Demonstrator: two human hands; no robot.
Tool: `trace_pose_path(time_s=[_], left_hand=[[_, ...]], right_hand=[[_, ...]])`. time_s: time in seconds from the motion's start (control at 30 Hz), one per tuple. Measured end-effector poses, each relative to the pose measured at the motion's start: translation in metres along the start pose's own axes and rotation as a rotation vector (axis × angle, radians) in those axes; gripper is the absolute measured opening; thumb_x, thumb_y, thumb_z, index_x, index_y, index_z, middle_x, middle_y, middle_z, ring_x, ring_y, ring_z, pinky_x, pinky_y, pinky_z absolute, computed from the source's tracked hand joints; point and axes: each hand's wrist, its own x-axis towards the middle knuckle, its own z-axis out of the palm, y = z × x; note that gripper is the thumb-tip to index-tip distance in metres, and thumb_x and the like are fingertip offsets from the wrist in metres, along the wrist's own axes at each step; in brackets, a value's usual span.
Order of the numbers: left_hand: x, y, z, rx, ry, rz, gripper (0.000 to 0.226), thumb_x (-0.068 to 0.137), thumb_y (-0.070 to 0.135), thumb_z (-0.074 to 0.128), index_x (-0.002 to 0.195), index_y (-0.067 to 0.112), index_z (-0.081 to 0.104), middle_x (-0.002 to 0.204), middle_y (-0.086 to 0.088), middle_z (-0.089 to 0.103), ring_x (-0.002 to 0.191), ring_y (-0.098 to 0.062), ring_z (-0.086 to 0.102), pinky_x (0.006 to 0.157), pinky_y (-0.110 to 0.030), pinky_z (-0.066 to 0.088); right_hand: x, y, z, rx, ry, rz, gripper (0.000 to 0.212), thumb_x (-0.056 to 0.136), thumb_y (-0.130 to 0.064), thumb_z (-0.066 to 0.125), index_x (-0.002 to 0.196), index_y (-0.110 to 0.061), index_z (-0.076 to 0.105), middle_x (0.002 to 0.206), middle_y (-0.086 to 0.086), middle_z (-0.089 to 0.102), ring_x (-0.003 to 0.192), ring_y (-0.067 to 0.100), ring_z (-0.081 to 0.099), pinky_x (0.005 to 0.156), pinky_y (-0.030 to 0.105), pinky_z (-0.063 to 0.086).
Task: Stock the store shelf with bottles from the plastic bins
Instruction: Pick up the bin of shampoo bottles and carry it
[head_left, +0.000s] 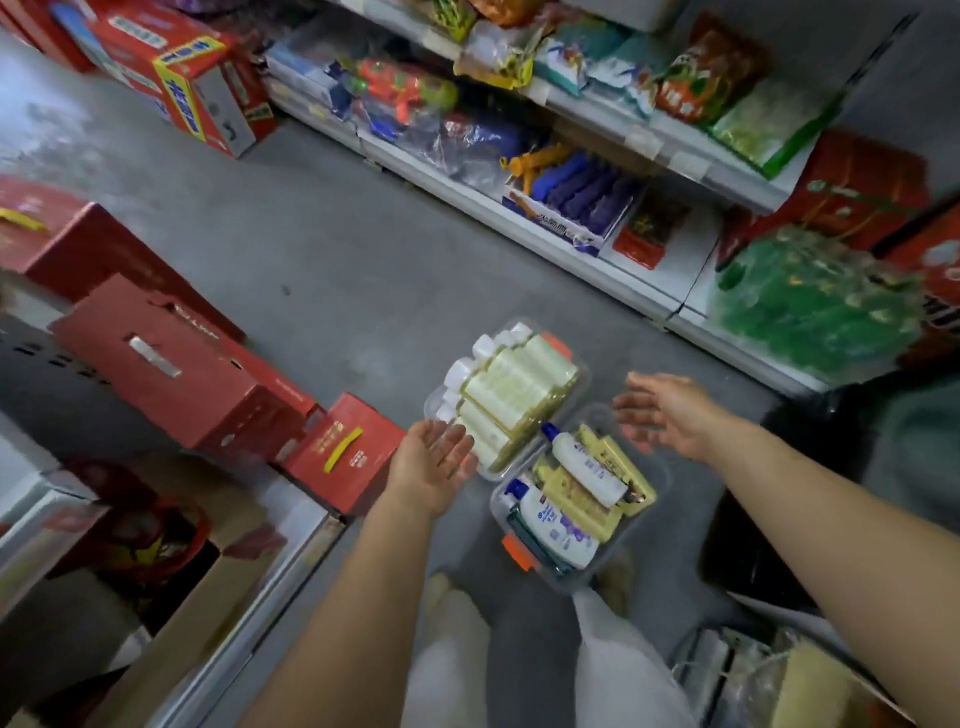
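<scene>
1. On the floor (337, 270) just ahead of our feet, the far bin (557, 345) holds pale bottles (514, 387) packed flat. The near bin (517, 553), touching it, holds white bottles (589, 467) and yellow boxes (621, 460).
2. Our left hand (434, 462) and right hand (660, 415) hover either side, fingers spread, gripping nothing.
3. Lifting both bins together, we judge, could part them and spill the top bottle.
4. To the left, red boxes (343, 457) crowd in; the shelf (571, 267) edge runs close on the right; bare floor lies ahead.

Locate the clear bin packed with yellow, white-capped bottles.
In the head view the yellow-bottle bin sits on the floor at centre, just beyond the mixed-bottle bin, with the left hand at its near-left corner and the right hand to its right.
</scene>
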Motion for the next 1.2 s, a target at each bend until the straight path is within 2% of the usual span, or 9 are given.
trace_pose_path(time_s=[0.2,0.37,0.63,0.77,0.87,0.97,1.03,1.13,1.2], left_hand=[[0.044,-0.047,0.013,-0.121,0.118,0.048,0.026,0.104,0.027,0.045,0.123,0.010,0.052,0.109,-0.008,0.064,0.106,-0.025,0.060,0.091,-0.038,0.047],[0.091,-0.122,0.019,-0.175,0.258,-0.005,0.033,0.105,0.027,0.044,0.132,0.008,0.051,0.123,-0.012,0.058,0.108,-0.026,0.057,0.090,-0.039,0.045],[0.183,-0.212,-0.008,-0.115,0.385,-0.126,0.040,0.103,0.026,0.049,0.138,0.005,0.050,0.106,-0.013,0.063,0.095,-0.027,0.062,0.080,-0.041,0.049],[0.234,-0.239,-0.022,-0.059,0.481,-0.092,0.037,0.103,0.024,0.050,0.133,0.002,0.051,0.102,-0.010,0.060,0.090,-0.023,0.059,0.073,-0.037,0.050],[0.274,-0.257,-0.025,0.015,0.558,-0.068,0.043,0.101,0.029,0.052,0.138,0.008,0.048,0.125,-0.009,0.053,0.113,-0.025,0.053,0.089,-0.041,0.046],[0.311,-0.276,-0.035,0.099,0.602,-0.072,0.035,0.100,0.041,0.051,0.122,0.014,0.056,0.127,0.000,0.048,0.117,-0.026,0.048,0.092,-0.040,0.039],[0.334,-0.286,-0.045,0.136,0.643,-0.087,0.057,0.092,0.064,0.050,0.120,0.015,0.056,0.127,0.000,0.050,0.122,-0.028,0.050,0.095,-0.041,0.038],[0.363,-0.299,-0.065,0.165,0.652,-0.120,0.114,0.058,0.099,0.045,0.139,0.020,0.051,0.146,-0.010,0.051,0.132,-0.033,0.048,0.103,-0.050,0.039],[0.368,-0.298,-0.066,0.146,0.585,-0.134,0.098,0.074,0.092,0.036,0.136,0.017,0.053,0.141,-0.012,0.054,0.133,-0.035,0.047,0.106,-0.050,0.038]], right_hand=[[0.083,-0.005,-0.040,-0.210,-0.066,0.014,0.007,0.099,-0.024,0.058,0.094,-0.020,0.055,0.090,0.011,0.065,0.075,0.024,0.064,0.063,0.033,0.048],[0.154,0.024,-0.070,-0.353,-0.138,0.075,0.006,0.099,-0.022,0.056,0.097,-0.018,0.059,0.085,0.009,0.062,0.070,0.021,0.058,0.062,0.028,0.043],[0.255,0.096,-0.098,-0.510,-0.101,0.138,0.008,0.098,-0.016,0.054,0.100,-0.013,0.062,0.073,0.006,0.050,0.062,0.019,0.047,0.057,0.027,0.038],[0.324,0.147,-0.105,-0.582,-0.039,0.120,0.034,0.095,-0.031,0.059,0.104,0.000,0.069,0.081,0.013,0.055,0.077,0.025,0.052,0.067,0.036,0.045],[0.368,0.186,-0.110,-0.644,0.015,0.085,0.045,0.093,-0.043,0.060,0.092,0.000,0.071,0.081,0.021,0.065,0.073,0.024,0.055,0.067,0.034,0.044],[0.406,0.217,-0.110,-0.686,0.057,0.079,0.057,0.086,-0.067,0.057,0.095,-0.011,0.068,0.100,0.012,0.068,0.087,0.026,0.062,0.082,0.039,0.050],[0.437,0.236,-0.112,-0.789,0.058,0.108,0.071,0.079,-0.082,0.049,0.123,-0.027,0.061,0.132,0.012,0.056,0.115,0.032,0.058,0.102,0.044,0.046],[0.471,0.250,-0.112,-0.779,0.027,0.114,0.081,0.083,-0.076,0.048,0.152,-0.038,0.029,0.160,0.011,0.027,0.141,0.035,0.036,0.116,0.050,0.032],[0.478,0.250,-0.107,-0.722,-0.027,0.130,0.082,0.088,-0.070,0.049,0.155,-0.033,0.022,0.161,0.006,0.026,0.144,0.032,0.033,0.117,0.051,0.030]])
